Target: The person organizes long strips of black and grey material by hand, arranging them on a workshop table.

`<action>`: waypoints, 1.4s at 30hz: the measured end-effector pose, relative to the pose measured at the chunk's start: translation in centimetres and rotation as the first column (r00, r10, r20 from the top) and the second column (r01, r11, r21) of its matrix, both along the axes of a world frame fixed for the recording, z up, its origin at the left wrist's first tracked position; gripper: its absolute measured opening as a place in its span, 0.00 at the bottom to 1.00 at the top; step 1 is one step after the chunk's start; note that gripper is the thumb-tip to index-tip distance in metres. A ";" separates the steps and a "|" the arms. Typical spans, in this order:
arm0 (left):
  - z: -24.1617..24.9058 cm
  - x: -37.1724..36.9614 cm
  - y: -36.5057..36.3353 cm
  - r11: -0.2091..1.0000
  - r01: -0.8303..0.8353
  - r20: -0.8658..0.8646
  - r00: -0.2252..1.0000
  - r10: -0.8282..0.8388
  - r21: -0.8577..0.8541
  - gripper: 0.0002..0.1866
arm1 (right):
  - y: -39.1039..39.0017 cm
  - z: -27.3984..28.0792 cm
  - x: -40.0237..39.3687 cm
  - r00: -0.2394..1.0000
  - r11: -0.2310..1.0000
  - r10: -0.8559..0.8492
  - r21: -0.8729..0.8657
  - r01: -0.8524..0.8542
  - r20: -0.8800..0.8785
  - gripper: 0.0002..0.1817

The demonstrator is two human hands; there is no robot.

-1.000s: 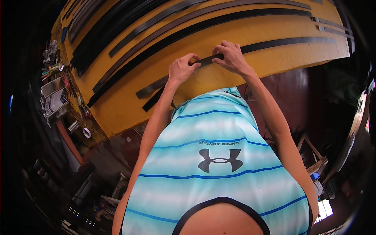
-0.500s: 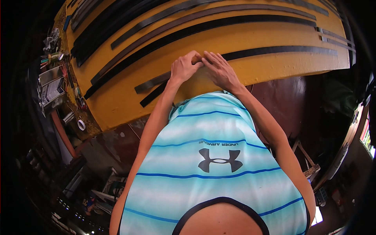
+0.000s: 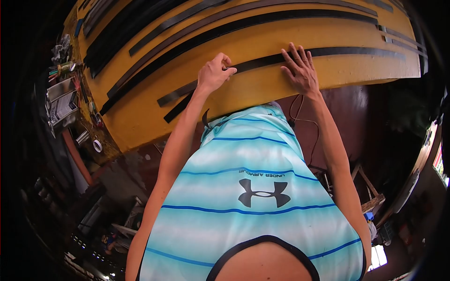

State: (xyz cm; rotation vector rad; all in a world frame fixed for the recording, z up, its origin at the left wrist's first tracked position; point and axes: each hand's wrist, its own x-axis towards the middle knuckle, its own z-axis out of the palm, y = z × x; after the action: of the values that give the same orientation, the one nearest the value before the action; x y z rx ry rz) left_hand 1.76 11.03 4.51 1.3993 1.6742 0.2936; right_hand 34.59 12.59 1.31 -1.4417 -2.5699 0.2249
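Observation:
Under both my hands runs a long dark leather strap (image 3: 262, 62), lying along the near side of the yellow tabletop (image 3: 136, 122). My left hand (image 3: 214, 74) is curled at the strap, with its thumb and bent forefinger close together at it. The palm side and the other fingertips are hidden. Farther right, my right hand (image 3: 302, 74) lies flat across the same strap, fingers spread. A shorter black strip (image 3: 178, 108) shows beside my left wrist, partly behind the forearm.
Several more long straps, among them a black strap (image 3: 197, 47) and a brown strap (image 3: 178, 36), curve across the table beyond my hands. A cluttered ledge at the left holds a tape roll (image 3: 97, 146) and small tools. A thin cord (image 3: 307, 121) hangs below the table's near edge.
My hands were together at the strap's middle. The right hand has moved right along the strap and spread its fingers; the left has shifted slightly left.

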 end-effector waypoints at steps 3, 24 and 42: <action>-0.3 0.1 0.1 1.000 0.002 -0.037 0.999 -0.003 -0.005 0.17 | 0.9 -1.0 2.7 0.996 0.995 -0.076 0.068 0.073 0.041 0.35; 3.9 -3.6 -0.3 0.939 0.312 -0.286 0.895 -0.342 -0.146 0.20 | 2.8 2.7 -9.8 0.923 0.923 0.360 -0.090 -0.373 -0.139 0.22; 0.7 -6.6 -1.0 0.991 0.093 0.007 0.996 -0.093 -0.096 0.18 | 0.8 1.9 -11.7 0.945 0.971 0.162 -0.124 -0.204 -0.284 0.15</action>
State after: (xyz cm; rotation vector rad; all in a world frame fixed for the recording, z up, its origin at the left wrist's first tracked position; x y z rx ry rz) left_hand -4.86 10.05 5.24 1.3990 1.5947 0.1597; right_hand 22.89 13.42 3.19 -1.1211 -2.4994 0.6143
